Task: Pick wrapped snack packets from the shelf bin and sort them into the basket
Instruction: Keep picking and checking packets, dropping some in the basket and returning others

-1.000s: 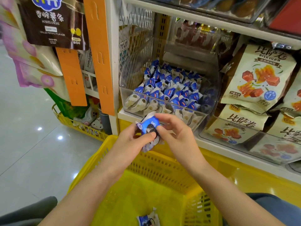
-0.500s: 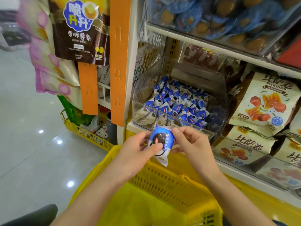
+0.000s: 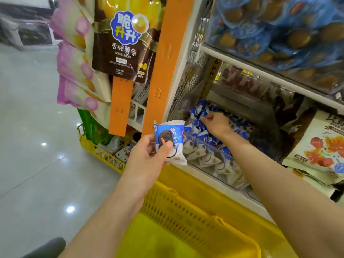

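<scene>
While the left hand (image 3: 147, 159) grips a blue-and-white foil-wrapped snack packet printed with a dark round cookie (image 3: 168, 140), thumb pressed on its front, above the far rim of the yellow perforated plastic basket (image 3: 186, 211), the right hand (image 3: 216, 125) reaches into the clear plastic shelf bin (image 3: 208, 145), fingers curled down onto the pile of matching blue packets (image 3: 197, 131). Whether it pinches one cannot be told. The hands are apart.
</scene>
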Tool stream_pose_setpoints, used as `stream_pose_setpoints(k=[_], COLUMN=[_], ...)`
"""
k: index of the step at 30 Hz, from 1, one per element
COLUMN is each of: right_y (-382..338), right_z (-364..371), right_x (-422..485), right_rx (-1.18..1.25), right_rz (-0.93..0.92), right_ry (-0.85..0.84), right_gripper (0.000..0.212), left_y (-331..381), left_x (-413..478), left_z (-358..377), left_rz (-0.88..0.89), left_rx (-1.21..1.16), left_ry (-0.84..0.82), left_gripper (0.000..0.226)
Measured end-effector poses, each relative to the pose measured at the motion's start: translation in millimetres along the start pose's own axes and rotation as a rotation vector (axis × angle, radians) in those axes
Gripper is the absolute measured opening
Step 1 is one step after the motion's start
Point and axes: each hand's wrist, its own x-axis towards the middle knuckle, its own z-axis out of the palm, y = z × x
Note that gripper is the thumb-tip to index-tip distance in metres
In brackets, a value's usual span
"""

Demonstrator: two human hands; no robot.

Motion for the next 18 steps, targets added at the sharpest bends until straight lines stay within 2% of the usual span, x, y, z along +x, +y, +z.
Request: stream_pose_setpoints(k=[3,6,9,13,16,18], right_y=[-1.6,-3.4,-2.8,-6.2,-16.9,-24.5], right_z=[7.8,10.2,8.7,-7.1,-27.6,-40.1], right_x=[9.9,16.0,19.2,4.5,-23.0,-44.3], right_rx=[-0.137,-0.210,-0.117,-0.017,0.110,0.318], right_rz=[0.005,-0.009,-0.008,-0.089,-0.196,-0.174], right_ry=[-0.001,-0.018,0.040,0.241,0.387,0.344], right_gripper=[0.051,0.054,0.049,0.031,0.026,0.023], left_y=[1.5,-0.4,-3.5,-9.1,-10.1,-7.8], left_x=[2.8,3.3,3.4,4.7,5.3,5.0], left_z=[-6.8,-9.1,-7.1,-5.6,-6.1,-5.5], left_rz=[0.004,0.007,0.019,-0.009,-0.083,-0.165], left_rx=[-0.019,-0.015,-0.016,-0.065,-0.101,-0.139], left_ry=[0.024,0.021,0.033,0.071,0.110,0.119], left_gripper=[0.011,0.011,0.011,0.010,0.006,0.002])
